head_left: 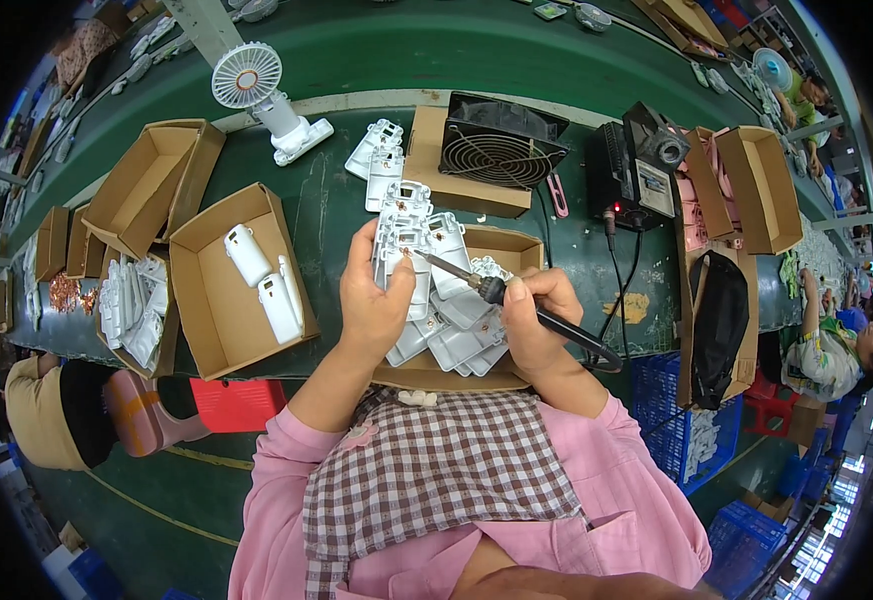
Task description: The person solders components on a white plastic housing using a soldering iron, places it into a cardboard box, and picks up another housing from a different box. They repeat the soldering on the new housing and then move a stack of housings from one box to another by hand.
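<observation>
My left hand (371, 308) is closed on a white plastic casing (421, 288) near the middle of the bench. Small copper-coloured parts show at its upper end. In my right hand (539, 325) is a soldering iron (494, 290) with a dark handle, its tip at or very near the casing; contact cannot be told. More white casings (462, 345) lie piled under my hands in a cardboard box (524, 252). Further casings (387, 165) lie overlapping beyond my left hand.
A black fan (502, 145) stands on cardboard at the back. The black soldering station (625, 175) is right, its cable looping beside my right hand. Left are a box (292, 235) with two white shells and a white handheld fan (257, 90). People work at both sides.
</observation>
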Demonstrator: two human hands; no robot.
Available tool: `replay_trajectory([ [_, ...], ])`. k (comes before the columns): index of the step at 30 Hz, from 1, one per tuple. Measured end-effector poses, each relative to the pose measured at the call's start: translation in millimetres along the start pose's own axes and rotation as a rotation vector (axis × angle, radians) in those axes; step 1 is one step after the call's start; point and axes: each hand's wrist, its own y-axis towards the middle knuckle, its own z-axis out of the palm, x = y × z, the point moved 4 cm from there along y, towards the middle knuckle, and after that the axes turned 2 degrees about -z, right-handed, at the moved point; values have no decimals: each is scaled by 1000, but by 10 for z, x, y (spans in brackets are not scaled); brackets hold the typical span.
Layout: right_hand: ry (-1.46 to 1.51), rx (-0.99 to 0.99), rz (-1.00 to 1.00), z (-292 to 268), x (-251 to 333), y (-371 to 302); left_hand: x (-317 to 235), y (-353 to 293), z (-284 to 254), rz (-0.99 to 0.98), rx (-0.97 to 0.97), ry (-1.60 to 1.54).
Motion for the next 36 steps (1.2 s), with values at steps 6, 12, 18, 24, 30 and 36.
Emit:
replay_trajectory([
  [6,-54,44,-51,5,-17,18,6,-12,11,-3,13,-14],
  [12,-36,70,-31,33,-19,22,-21,-15,14,45,11,65],
  [18,-66,68,-38,42,-24,20,-59,-19,22,54,12,96],
  [24,-92,87,-45,49,-22,30,-77,-18,18,69,16,98],
  [30,-57,66,-119,20,-43,17,-11,-16,8,-19,25,-9],
  [36,60,-32,-148,-27,11,-23,-70,-38,61,-119,146,-189],
])
